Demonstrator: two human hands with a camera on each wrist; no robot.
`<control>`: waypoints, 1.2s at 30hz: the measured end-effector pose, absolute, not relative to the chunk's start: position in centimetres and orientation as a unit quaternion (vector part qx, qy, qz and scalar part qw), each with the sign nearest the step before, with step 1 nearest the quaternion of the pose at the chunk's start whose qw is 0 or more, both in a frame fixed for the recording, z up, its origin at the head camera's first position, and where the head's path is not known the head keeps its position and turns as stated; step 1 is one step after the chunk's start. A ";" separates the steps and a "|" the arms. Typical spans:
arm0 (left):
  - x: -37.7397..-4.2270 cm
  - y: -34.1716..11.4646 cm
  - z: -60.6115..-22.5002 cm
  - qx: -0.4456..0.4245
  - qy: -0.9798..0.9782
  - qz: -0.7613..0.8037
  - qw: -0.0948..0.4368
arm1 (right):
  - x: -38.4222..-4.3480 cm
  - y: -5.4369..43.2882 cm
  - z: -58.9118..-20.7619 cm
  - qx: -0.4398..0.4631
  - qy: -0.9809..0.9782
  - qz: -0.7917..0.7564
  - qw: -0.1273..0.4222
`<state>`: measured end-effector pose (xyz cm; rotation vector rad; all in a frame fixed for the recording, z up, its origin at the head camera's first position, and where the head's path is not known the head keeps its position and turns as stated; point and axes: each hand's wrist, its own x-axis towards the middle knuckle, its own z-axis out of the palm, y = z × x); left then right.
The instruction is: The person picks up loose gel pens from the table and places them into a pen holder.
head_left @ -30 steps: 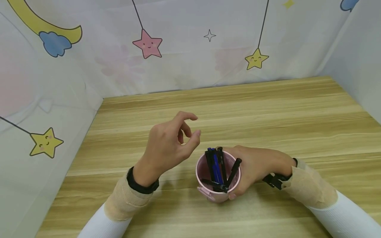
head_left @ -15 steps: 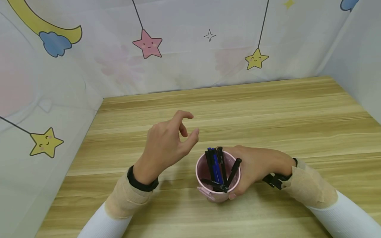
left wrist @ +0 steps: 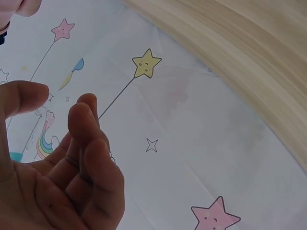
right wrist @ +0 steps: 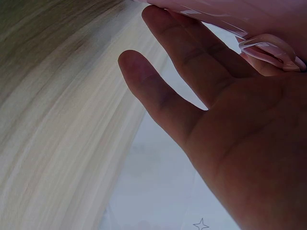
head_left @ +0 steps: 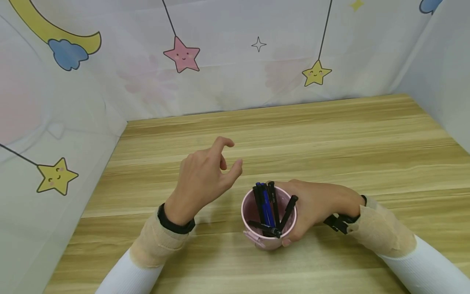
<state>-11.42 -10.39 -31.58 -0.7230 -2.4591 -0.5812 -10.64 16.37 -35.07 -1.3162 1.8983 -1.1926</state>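
A pink cup (head_left: 269, 244) stands near the front middle of the table, with several black and blue pens (head_left: 267, 210) leaning inside it. My right hand (head_left: 313, 204) grips the cup from its right side, thumb at the front. In the right wrist view, the fingers lie along the cup's pink wall (right wrist: 278, 19), and a small pink loop (right wrist: 271, 51) sticks out from it. To the upper left of the cup, my left hand (head_left: 203, 175) hovers with loosely bent fingers. Nothing lies between its thumb and fingertips, as the left wrist view also shows.
The wood-grain table (head_left: 293, 139) is closed in by white cloth walls (head_left: 227, 77) at the back, left and right. Printed stars, a moon and clouds decorate the cloth. Both wrists wear black straps and beige wraps.
My left hand has drifted slightly left, away from the cup, and its thumb and index finger have spread a little. The right hand, cup and pens look unmoved.
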 end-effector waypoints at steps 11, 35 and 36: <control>-11.6 -10.5 -31.8 -0.253 -0.917 -0.189 0.242 | -10.7 16.4 -35.0 -0.481 0.703 -0.444 0.277; -11.6 -11.2 -32.2 -0.204 -0.958 -0.092 0.178 | -10.6 16.4 -35.0 -0.471 0.708 -0.443 0.283; -11.6 -11.2 -32.3 -0.202 -0.959 -0.088 0.177 | -10.6 16.4 -35.0 -0.471 0.709 -0.443 0.282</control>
